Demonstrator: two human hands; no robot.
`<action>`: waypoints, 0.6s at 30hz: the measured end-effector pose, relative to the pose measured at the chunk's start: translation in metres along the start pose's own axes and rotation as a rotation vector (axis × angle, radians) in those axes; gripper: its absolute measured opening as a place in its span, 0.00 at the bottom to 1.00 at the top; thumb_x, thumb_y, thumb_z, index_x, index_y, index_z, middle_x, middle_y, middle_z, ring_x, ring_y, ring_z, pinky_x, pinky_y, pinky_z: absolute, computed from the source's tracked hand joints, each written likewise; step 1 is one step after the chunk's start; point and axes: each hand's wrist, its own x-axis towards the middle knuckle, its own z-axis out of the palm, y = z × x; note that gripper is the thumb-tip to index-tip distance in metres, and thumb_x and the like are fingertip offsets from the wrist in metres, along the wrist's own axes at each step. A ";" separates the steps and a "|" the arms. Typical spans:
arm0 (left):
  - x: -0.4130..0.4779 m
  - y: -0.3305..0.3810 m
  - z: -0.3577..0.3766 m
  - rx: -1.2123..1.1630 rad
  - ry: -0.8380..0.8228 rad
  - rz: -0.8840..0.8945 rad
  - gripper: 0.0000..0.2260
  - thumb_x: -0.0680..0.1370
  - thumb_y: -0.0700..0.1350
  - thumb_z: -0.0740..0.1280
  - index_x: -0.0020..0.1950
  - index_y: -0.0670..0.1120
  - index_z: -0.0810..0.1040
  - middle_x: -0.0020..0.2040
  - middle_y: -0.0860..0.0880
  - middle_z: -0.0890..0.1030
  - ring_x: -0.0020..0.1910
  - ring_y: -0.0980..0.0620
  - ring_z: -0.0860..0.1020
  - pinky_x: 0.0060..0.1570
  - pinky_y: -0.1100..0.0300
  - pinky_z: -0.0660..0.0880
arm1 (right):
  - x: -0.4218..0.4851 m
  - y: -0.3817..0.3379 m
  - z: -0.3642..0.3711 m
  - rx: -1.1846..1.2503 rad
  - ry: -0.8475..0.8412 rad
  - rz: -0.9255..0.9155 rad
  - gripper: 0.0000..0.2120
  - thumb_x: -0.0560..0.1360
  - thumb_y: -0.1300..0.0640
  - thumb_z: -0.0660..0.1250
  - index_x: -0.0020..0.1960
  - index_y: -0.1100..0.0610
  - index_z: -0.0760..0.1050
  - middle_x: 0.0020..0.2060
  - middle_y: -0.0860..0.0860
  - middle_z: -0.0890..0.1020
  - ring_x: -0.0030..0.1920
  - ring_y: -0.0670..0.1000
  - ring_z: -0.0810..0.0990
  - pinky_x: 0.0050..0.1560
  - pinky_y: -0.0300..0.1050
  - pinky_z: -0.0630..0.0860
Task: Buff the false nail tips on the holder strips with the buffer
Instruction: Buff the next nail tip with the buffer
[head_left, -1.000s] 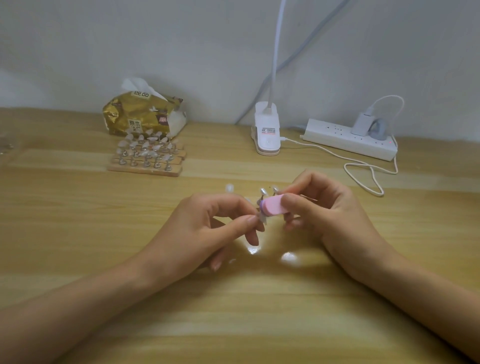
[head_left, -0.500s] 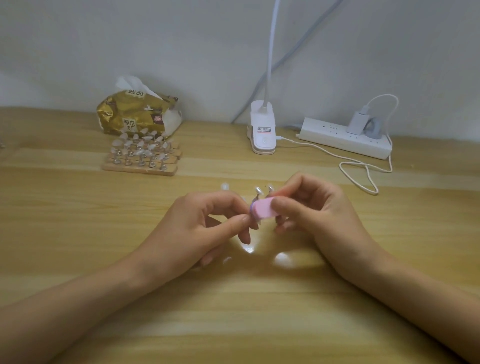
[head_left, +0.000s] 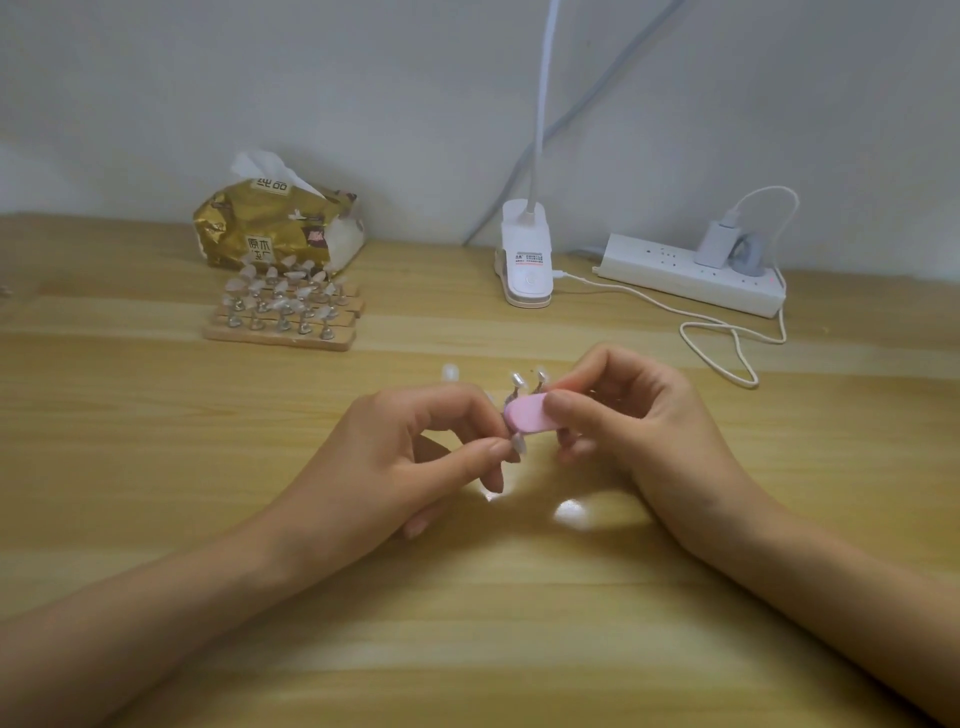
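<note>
— What is in the right grip (head_left: 639, 431)?
— The buffer (head_left: 524, 414), pink, pinched between thumb and fingers just above the desk (head_left: 467, 623).
— And the left grip (head_left: 415, 452)?
— It is curled round a holder strip, mostly hidden by the fingers. One nail tip (head_left: 518, 442) sits by the thumb, right under the buffer's edge; upright tips (head_left: 515, 379) show behind it.
— Anything else?
— Loaded strips (head_left: 283, 317) lie far left, before a gold tissue pack (head_left: 270, 228).
</note>
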 end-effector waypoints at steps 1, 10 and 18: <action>0.000 0.000 0.000 -0.004 -0.006 0.005 0.04 0.77 0.47 0.68 0.43 0.51 0.81 0.39 0.49 0.83 0.18 0.55 0.67 0.22 0.69 0.63 | 0.000 0.000 0.000 0.010 -0.002 0.000 0.07 0.65 0.57 0.75 0.37 0.57 0.78 0.35 0.52 0.83 0.31 0.44 0.78 0.32 0.34 0.77; 0.000 0.001 0.001 0.006 -0.003 0.004 0.07 0.78 0.52 0.67 0.44 0.51 0.82 0.39 0.50 0.84 0.18 0.57 0.67 0.22 0.68 0.64 | -0.002 0.001 0.003 -0.010 -0.121 -0.032 0.06 0.70 0.61 0.73 0.37 0.53 0.78 0.36 0.54 0.82 0.30 0.45 0.77 0.31 0.36 0.76; 0.001 0.000 0.001 -0.011 0.007 0.002 0.06 0.77 0.50 0.68 0.43 0.51 0.82 0.37 0.50 0.83 0.18 0.58 0.67 0.21 0.69 0.63 | -0.001 0.002 0.002 0.014 -0.086 -0.027 0.11 0.68 0.62 0.78 0.37 0.57 0.75 0.32 0.51 0.80 0.29 0.45 0.75 0.30 0.35 0.75</action>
